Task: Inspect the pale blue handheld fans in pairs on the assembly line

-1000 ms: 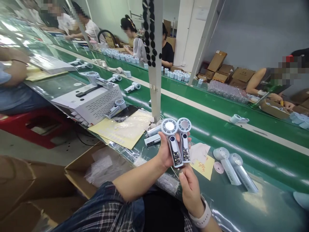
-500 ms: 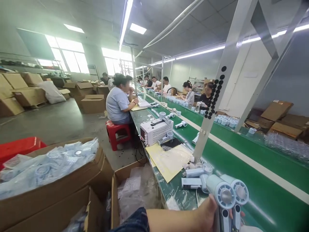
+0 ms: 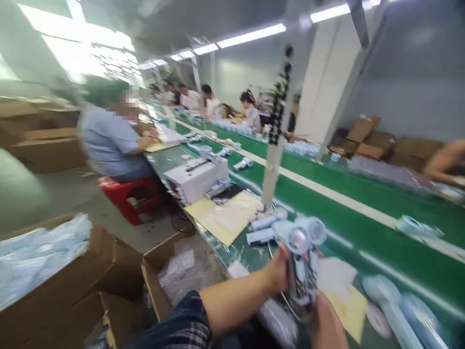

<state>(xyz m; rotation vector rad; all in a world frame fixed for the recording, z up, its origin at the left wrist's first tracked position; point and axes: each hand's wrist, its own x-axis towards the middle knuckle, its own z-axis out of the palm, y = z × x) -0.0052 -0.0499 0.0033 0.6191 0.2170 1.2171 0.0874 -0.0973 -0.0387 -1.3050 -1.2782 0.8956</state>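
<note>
My left hand is wrapped round the handles of two small pale-blue handheld fans, held upright side by side, heads up. My right hand sits just under the fans' lower ends, at the bottom edge of the picture; its fingers are smeared by motion. Two more fans lie on the green belt to the right, beside a yellow paper note. The whole picture is blurred.
A white post with black dots stands on the green conveyor. A white box unit, yellow sheets and loose fans lie left. Open cardboard boxes sit below. A seated person and other workers line the belt.
The camera swung up and left to the room, then came partway back down and right. The two fans stay in my left hand; my right hand is back in sight under them.
</note>
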